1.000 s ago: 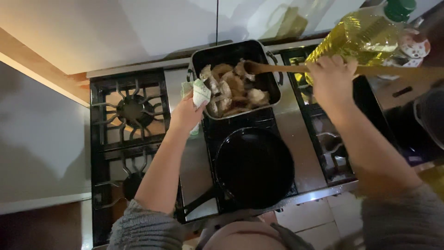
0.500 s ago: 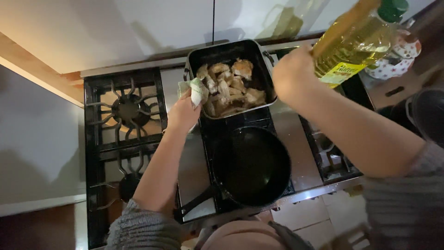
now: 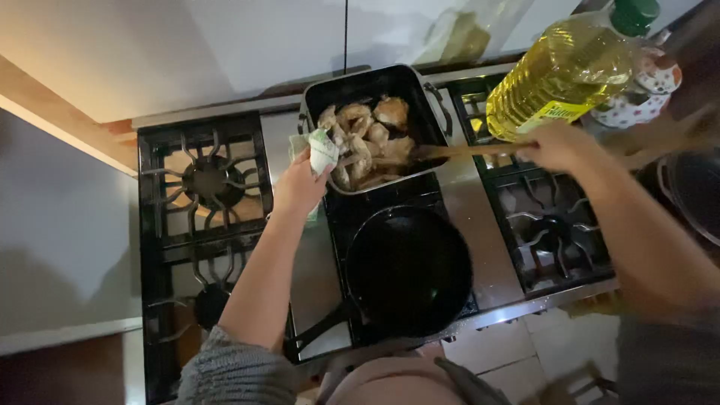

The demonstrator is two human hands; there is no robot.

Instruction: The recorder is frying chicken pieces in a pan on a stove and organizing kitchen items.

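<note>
Spoon: the wooden spoon (image 3: 469,150) lies level, long axis 3 to 9 o'clock, tip pointing toward 9 into the roasting pan (image 3: 431,112).
Right hand (image 3: 559,144): fingers wrapped round the spoon's handle.
Left hand (image 3: 300,184): fingers pinching a cloth (image 3: 322,150) on the pan's 9 o'clock rim.
Roasting pan: holds browned meat pieces (image 3: 367,139).
Skillet (image 3: 409,270): black, at 6 o'clock of the pan.
Oil bottle (image 3: 562,71): yellow oil, at 3 o'clock.

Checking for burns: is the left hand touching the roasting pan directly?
Apart. The head view shows a folded cloth between the left hand and the roasting pan.
</note>
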